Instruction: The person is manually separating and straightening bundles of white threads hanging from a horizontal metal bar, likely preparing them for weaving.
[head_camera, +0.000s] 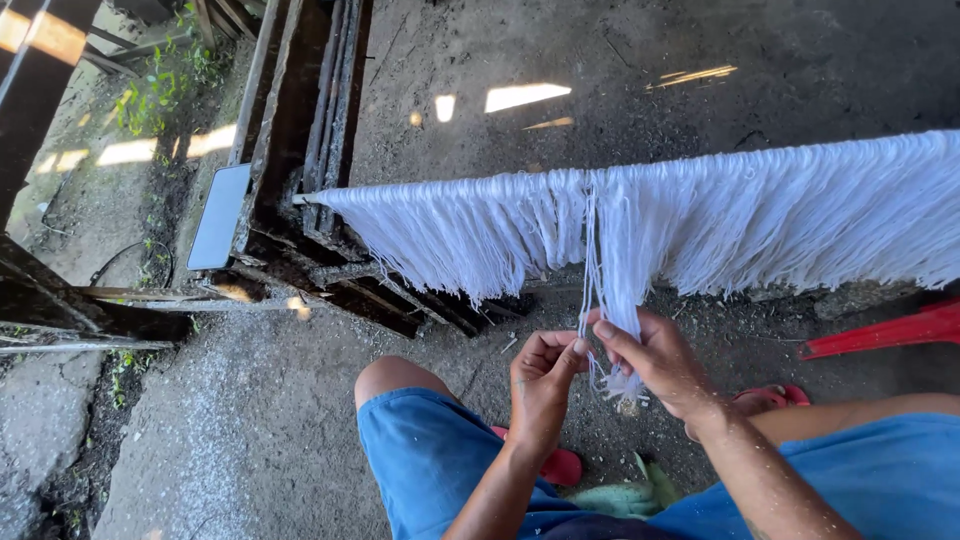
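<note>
A long fringe of white threads (700, 215) hangs from a horizontal line running across the view from a dark wooden frame (300, 130). My left hand (542, 385) and my right hand (650, 358) meet below the fringe, near the middle. Both pinch a thin bundle of white strands (600, 290) pulled down from the fringe; its frayed ends dangle just below my right hand. My knees in blue shorts (430, 460) are under the hands.
A flat grey phone-like slab (218, 215) leans on the wooden frame at left. A red plastic object (890, 332) lies at right. Red sandals (770, 396) show by my feet. The ground is bare concrete with debris; weeds grow at upper left.
</note>
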